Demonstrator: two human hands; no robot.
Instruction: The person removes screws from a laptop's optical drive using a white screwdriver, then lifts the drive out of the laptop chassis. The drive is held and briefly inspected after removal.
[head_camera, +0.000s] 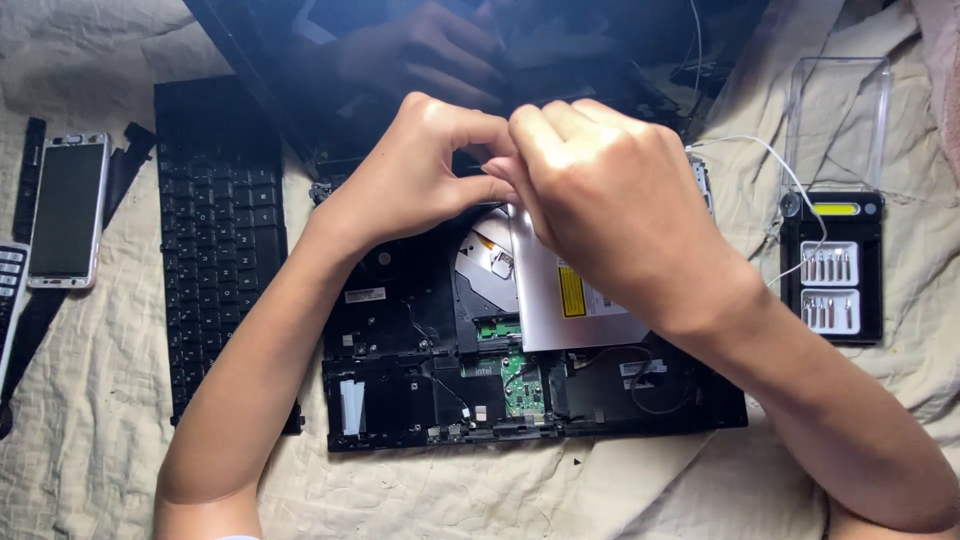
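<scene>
Hands meet at twelve o'clock over the opened laptop base (400, 400): my left hand (420, 170) and right hand (600, 190) pinch something too small to tell. Keyboard (220, 230) already off at nine o'clock; optical drive (570, 300), green board (522, 385) still seated
</scene>
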